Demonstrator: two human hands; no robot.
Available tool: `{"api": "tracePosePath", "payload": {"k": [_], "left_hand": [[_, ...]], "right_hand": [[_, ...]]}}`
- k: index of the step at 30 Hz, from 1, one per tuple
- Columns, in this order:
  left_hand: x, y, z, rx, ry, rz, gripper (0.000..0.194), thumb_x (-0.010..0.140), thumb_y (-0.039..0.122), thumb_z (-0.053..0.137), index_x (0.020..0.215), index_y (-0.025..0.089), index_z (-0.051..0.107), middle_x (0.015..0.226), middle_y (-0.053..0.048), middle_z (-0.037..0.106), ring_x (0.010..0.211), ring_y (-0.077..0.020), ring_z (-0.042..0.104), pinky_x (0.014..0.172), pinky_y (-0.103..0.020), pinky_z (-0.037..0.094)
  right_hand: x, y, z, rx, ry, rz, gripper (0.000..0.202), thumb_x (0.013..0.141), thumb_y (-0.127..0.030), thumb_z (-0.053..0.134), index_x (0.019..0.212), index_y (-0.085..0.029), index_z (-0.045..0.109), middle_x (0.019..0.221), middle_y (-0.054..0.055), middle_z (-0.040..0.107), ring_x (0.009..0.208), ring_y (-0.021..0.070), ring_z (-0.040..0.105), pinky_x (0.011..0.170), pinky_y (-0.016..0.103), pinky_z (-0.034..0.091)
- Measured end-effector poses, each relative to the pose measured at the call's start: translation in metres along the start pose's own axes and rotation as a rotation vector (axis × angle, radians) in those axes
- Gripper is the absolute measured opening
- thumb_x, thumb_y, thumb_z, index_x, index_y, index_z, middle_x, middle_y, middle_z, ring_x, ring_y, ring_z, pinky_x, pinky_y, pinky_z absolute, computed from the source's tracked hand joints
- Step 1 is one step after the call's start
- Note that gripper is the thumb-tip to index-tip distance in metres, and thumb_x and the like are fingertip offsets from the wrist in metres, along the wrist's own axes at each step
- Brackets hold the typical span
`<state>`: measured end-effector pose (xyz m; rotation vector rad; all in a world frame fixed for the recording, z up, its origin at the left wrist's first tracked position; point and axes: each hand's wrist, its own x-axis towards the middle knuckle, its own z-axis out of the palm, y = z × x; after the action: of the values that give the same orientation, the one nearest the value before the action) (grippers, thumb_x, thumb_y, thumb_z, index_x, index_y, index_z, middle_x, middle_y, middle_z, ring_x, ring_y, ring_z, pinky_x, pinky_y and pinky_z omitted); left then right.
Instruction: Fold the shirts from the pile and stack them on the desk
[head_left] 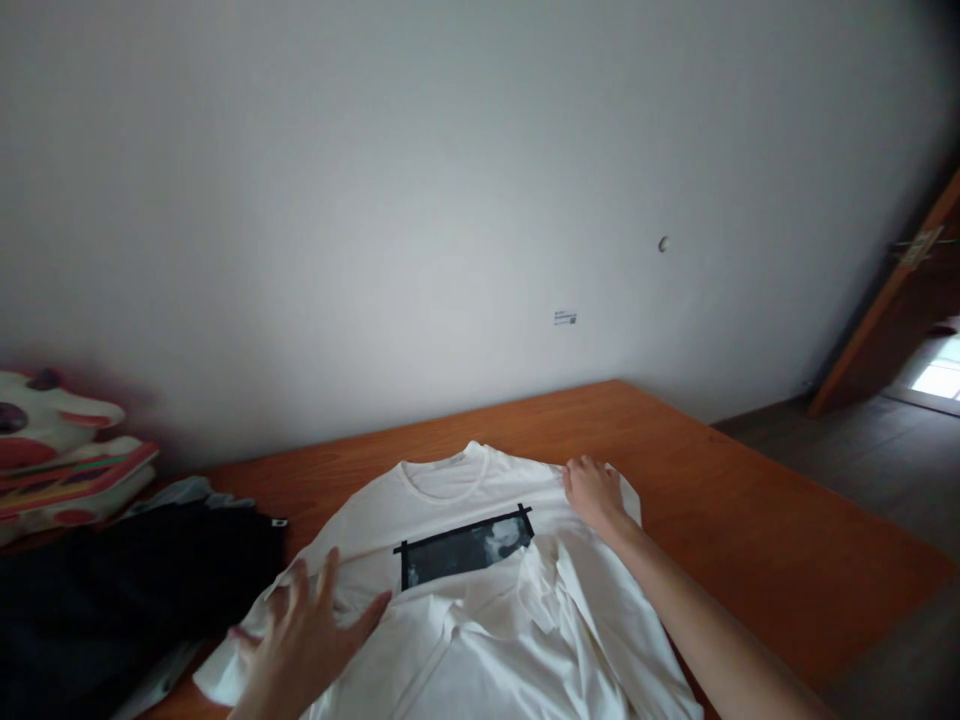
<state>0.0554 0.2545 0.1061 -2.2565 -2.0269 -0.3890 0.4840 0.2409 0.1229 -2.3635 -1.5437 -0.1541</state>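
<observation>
A white T-shirt (450, 650) with a dark rectangular print (457, 553) on its chest lies face up on the wooden table, its collar toward the wall. The lower part is rumpled, and a bunched fold covers a corner of the print. My left hand (300, 630) is over the sleeve on the left, fingers spread. At the shoulder on the right, my right hand (594, 490) rests on the fabric with its fingers curled over. Whether those fingers pinch the cloth is hard to see.
Dark folded clothes (150, 570) are piled at the left, beside a colourful toy (75, 470). Behind the brown table (712, 500) rises a pale wall (420, 220). A wooden door (900, 290) stands at the far right, past the table's right edge.
</observation>
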Motion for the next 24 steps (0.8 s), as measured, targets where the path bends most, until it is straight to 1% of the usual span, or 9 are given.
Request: {"api": "tracePosePath", "payload": {"k": [3, 6, 9, 12, 14, 17, 20, 22, 24], "left_hand": [[0.02, 0.013, -0.015, 0.045, -0.049, -0.023, 0.1, 0.071, 0.084, 0.051, 0.146, 0.018, 0.048, 0.154, -0.024, 0.044, 0.136, -0.0493, 0.044, 0.108, -0.076, 0.025], [0.041, 0.031, -0.019, -0.018, -0.019, 0.051, 0.067, 0.091, 0.063, 0.041, 0.137, 0.017, 0.057, 0.15, -0.018, 0.052, 0.135, -0.0387, 0.05, 0.112, -0.06, 0.034], [0.05, 0.041, -0.006, -0.051, 0.047, 0.111, 0.05, 0.097, 0.046, 0.037, 0.129, 0.017, 0.062, 0.145, -0.015, 0.057, 0.131, -0.0346, 0.054, 0.11, -0.053, 0.04], [0.048, 0.039, 0.013, -0.079, 0.069, 0.152, 0.046, 0.096, 0.043, 0.042, 0.128, 0.017, 0.063, 0.142, -0.015, 0.059, 0.127, -0.0328, 0.057, 0.107, -0.049, 0.044], [0.045, 0.034, 0.023, -0.097, 0.09, 0.166, 0.046, 0.095, 0.044, 0.044, 0.125, 0.016, 0.064, 0.138, -0.015, 0.062, 0.126, -0.032, 0.058, 0.107, -0.048, 0.043], [0.044, 0.029, 0.03, -0.121, 0.109, 0.165, 0.047, 0.095, 0.045, 0.043, 0.124, 0.015, 0.064, 0.135, -0.016, 0.063, 0.126, -0.0325, 0.058, 0.107, -0.049, 0.044], [0.044, 0.028, 0.029, -0.124, 0.093, 0.173, 0.049, 0.095, 0.045, 0.041, 0.125, 0.013, 0.064, 0.135, -0.018, 0.063, 0.125, -0.034, 0.058, 0.107, -0.05, 0.043], [0.044, 0.029, 0.028, -0.116, 0.091, 0.18, 0.05, 0.095, 0.045, 0.041, 0.125, 0.013, 0.064, 0.135, -0.018, 0.063, 0.125, -0.0341, 0.058, 0.108, -0.05, 0.043], [0.043, 0.029, 0.027, -0.111, 0.099, 0.181, 0.049, 0.095, 0.045, 0.042, 0.125, 0.014, 0.064, 0.134, -0.017, 0.063, 0.125, -0.0334, 0.058, 0.109, -0.049, 0.042]], "right_hand": [[0.02, -0.005, 0.005, 0.078, -0.039, -0.059, 0.03, 0.098, -0.026, 0.053, 0.124, -0.016, 0.065, 0.125, 0.015, 0.068, 0.12, 0.0275, 0.061, 0.099, 0.037, 0.042], [0.038, -0.015, 0.016, 0.158, -0.085, -0.017, 0.036, 0.096, -0.036, 0.056, 0.124, -0.014, 0.065, 0.124, 0.017, 0.068, 0.118, 0.0286, 0.062, 0.093, 0.036, 0.045], [0.051, -0.026, 0.022, 0.238, -0.152, 0.023, 0.031, 0.086, -0.042, 0.067, 0.103, -0.016, 0.073, 0.109, 0.015, 0.073, 0.105, 0.0309, 0.066, 0.084, 0.037, 0.047], [0.059, -0.034, 0.019, 0.336, -0.227, -0.022, 0.012, 0.076, -0.028, 0.074, 0.08, -0.018, 0.071, 0.087, 0.006, 0.073, 0.085, 0.0234, 0.067, 0.074, 0.03, 0.045], [0.058, -0.038, 0.013, 0.404, -0.233, -0.082, 0.004, 0.076, -0.02, 0.067, 0.079, -0.018, 0.068, 0.084, 0.003, 0.071, 0.08, 0.0187, 0.063, 0.07, 0.026, 0.042], [0.047, -0.04, 0.001, 0.496, -0.252, -0.203, 0.008, 0.078, -0.018, 0.062, 0.086, -0.019, 0.065, 0.086, 0.0, 0.068, 0.081, 0.0152, 0.06, 0.068, 0.022, 0.04], [0.035, -0.039, -0.006, 0.551, -0.396, -0.301, 0.016, 0.078, -0.034, 0.071, 0.08, -0.02, 0.064, 0.071, -0.004, 0.064, 0.066, 0.0135, 0.057, 0.059, 0.021, 0.037], [0.032, -0.041, -0.007, 0.537, -0.5, -0.28, 0.038, 0.087, -0.051, 0.063, 0.065, -0.02, 0.06, 0.055, -0.004, 0.055, 0.056, 0.0136, 0.052, 0.055, 0.024, 0.033], [0.032, -0.046, -0.004, 0.497, -0.551, -0.218, 0.059, 0.096, -0.058, 0.047, 0.05, -0.022, 0.051, 0.044, -0.003, 0.043, 0.051, 0.0144, 0.048, 0.055, 0.026, 0.031]]}}
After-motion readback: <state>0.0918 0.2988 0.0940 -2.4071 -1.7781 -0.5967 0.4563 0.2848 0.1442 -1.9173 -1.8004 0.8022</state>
